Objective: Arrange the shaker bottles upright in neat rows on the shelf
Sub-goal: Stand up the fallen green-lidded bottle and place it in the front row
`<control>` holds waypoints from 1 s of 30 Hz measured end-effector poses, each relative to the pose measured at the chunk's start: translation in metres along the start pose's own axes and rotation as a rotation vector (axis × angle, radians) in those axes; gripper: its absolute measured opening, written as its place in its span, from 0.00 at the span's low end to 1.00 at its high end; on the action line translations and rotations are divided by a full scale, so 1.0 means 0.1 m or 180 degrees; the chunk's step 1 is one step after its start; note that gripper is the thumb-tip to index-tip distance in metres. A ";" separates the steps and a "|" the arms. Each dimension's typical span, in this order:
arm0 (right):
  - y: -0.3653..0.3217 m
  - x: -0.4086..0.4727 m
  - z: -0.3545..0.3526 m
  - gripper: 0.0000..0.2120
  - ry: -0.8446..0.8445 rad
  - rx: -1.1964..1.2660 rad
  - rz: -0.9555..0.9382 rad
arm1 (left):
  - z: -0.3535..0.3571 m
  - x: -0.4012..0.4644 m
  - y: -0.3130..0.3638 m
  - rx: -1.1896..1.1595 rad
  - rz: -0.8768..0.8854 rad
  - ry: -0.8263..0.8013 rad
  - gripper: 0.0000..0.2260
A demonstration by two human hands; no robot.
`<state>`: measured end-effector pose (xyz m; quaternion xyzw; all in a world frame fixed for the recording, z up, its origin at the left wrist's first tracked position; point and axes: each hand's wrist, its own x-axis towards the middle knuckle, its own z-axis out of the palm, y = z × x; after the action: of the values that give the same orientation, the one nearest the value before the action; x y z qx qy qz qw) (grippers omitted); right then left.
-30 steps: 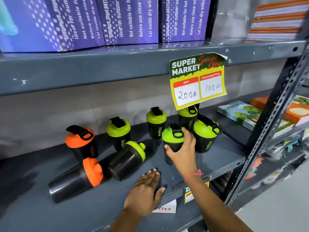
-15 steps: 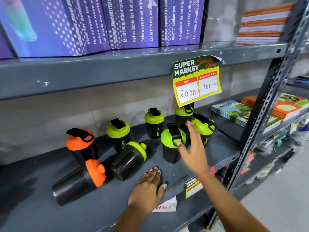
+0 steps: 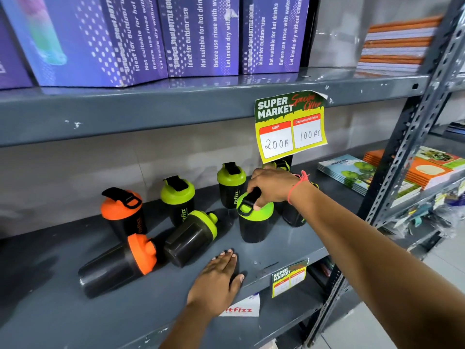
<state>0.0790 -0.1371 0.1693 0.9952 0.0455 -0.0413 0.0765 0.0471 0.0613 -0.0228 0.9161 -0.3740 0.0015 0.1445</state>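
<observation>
A shop aisle with stocked metal racking.
A "Super Market" price tag [image 3: 290,125] hung from the grey shelf [image 3: 151,114]; boxed bottles [image 3: 201,36] stood above it, shaker bottles [image 3: 177,200] below, notebooks [image 3: 349,173] to its right.

Black shaker bottles [image 3: 254,225] wear lime-green or orange lids [image 3: 120,206]; above the grey shelf [image 3: 289,248], purple dotted boxes [image 3: 201,36].

Even, fairly bright light is falling from above; soft shadows are pooling under the shaker bottles [image 3: 254,224] and at 9 o'clock on the shelf [image 3: 50,311]. Glare is showing on the purple boxes [image 3: 201,34]. Wide-angle distortion is bending the edges; corners are blurring.
</observation>
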 end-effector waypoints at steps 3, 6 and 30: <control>-0.04 0.04 0.08 0.25 0.0138 0.0038 0.0127 | 0.01 0.00 0.00 0.0000 -0.0009 0.0030 0.25; -0.05 0.05 0.13 0.28 0.0217 0.0081 0.0335 | 0.02 0.00 -0.01 0.0007 0.0000 0.0067 0.25; -0.18 0.07 0.18 0.40 -0.0438 0.1162 0.0461 | 0.02 -0.06 0.04 0.0026 -0.0307 0.0151 0.25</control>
<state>0.0831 -0.1218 0.1482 0.9880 -0.0398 -0.1111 -0.0994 0.0399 0.0621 -0.0245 0.9334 -0.3259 0.0178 0.1494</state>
